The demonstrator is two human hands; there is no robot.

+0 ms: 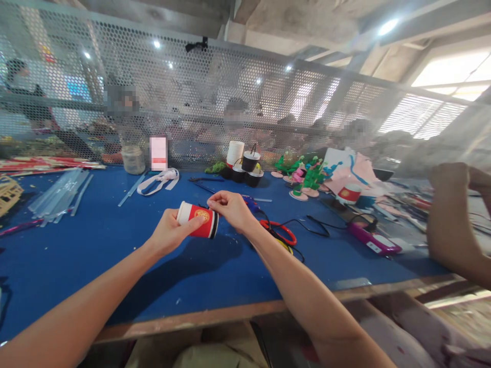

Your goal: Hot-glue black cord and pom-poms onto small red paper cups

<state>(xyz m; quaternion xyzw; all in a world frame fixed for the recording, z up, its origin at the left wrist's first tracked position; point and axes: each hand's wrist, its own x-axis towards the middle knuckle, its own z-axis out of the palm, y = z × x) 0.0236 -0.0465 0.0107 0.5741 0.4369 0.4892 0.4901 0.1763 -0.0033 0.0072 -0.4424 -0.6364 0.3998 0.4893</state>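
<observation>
Red paper cup with white rim held sideways, long axis left-right; left hand grasping its body, right hand pinching black base end, just right.

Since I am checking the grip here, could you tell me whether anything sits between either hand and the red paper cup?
Nothing visible does: the left hand grips the red paper cup directly, and the right hand pinches its black rim.

You've got a red cup with a round yellow emblem carrying lettering, too blurred to read. A second red cup further right on the table shows the same kind of emblem, also unreadable. Nothing else legible.
</observation>
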